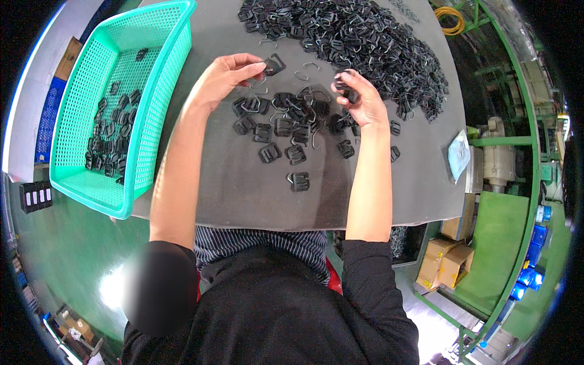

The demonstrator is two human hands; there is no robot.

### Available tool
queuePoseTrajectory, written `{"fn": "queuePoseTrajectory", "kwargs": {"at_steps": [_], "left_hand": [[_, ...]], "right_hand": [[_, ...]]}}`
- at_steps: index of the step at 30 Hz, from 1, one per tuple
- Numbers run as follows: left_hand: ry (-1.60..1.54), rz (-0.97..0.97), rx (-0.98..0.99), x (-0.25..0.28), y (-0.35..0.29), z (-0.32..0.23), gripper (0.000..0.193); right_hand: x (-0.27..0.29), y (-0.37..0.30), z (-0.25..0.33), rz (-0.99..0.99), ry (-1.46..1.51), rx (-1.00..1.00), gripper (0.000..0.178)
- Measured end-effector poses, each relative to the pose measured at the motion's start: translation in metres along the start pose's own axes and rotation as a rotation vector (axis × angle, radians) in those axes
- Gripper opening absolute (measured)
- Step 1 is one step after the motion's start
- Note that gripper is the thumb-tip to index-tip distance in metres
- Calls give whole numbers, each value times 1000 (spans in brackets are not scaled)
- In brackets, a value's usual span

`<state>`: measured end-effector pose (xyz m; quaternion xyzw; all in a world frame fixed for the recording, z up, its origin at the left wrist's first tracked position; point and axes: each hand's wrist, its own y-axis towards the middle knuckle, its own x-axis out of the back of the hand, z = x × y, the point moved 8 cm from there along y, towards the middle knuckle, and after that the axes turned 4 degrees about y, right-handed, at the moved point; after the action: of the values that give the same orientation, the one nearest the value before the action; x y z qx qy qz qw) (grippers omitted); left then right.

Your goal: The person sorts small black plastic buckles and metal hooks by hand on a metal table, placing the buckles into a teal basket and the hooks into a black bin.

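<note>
Looks to be at the stage of handling small parts singly, with both hands loaded, rather than reaching or setting down. Pinching a black buckle (275,64) between thumb and fingers of the left hand (225,75), above centre in the frame, over the table (255,191). Grasping a dark part (347,92) in the right hand (367,107), right of centre, with fingers curled round – too blurred to tell whether single or doubled up.

Has loose wire hooks (311,63) lying between the two hands. Has a cluster (298,112) of similar black parts near the centre of the frame, with a stray buckle (298,181) below, towards the table's lower edge. Has a much bigger heap (365,42) at the upper right of centre, and a green basket (146,146) at the left, with more dark parts inside.

Would call next, at a guess, for a sure fingertip hold on such small pieces – and for a clear view of which way each faces, without snagging the hooks beneath.
</note>
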<state>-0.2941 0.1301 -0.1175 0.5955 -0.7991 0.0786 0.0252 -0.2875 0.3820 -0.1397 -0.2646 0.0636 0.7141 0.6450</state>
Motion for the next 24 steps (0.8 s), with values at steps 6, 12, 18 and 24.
{"fn": "queuePoseTrajectory", "kwargs": {"at_steps": [6, 12, 18, 24], "left_hand": [[444, -34, -45, 15, -2, 10, 20], [252, -50, 34, 28, -25, 18, 22], [-271, 48, 143, 30, -60, 36, 19], [-91, -175, 285, 37, -64, 48, 33]], "right_hand": [[-23, 16, -17, 108, -383, -91, 19], [-88, 17, -33, 155, -1680, 27, 42], [-77, -2, -10, 268, -1034, -31, 27], [-38, -12, -9, 83, -589, -110, 20]]}}
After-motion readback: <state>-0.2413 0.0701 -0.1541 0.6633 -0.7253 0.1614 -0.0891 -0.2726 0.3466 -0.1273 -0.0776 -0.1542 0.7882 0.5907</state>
